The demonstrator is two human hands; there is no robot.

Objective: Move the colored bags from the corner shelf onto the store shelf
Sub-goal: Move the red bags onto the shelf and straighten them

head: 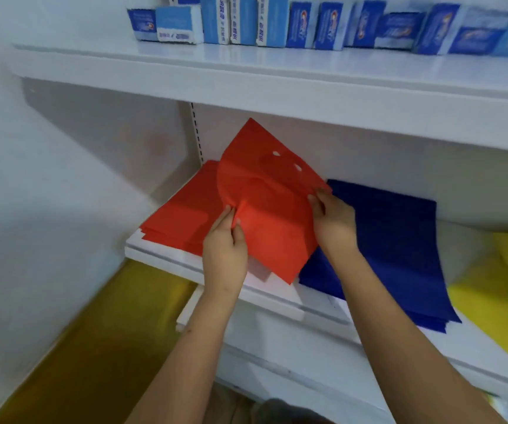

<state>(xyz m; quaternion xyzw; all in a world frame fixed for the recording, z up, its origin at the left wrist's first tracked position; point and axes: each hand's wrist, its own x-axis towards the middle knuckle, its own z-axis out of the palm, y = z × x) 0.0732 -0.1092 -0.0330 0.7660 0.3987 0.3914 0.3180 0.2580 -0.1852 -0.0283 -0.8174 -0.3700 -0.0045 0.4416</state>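
My fingers on both my left hand (225, 240) and right hand (334, 218) pinch a flat red fabric bag (271, 203) over the white shelf's (185, 261) red stack (182, 215).

- Two bare forearms rise from the lower edge of the view, with no sleeves or cuffs showing anywhere along them.
- The left hand (225, 243) carries no ring, glove or bracelet on what can be seen of it.
- The right hand (334, 220) is equally unadorned, with no watch or band at the wrist.
- Fingernails look short and plain, though blur hides finer detail.
- A small dark mark sits on the left forearm, partway up from the wrist.
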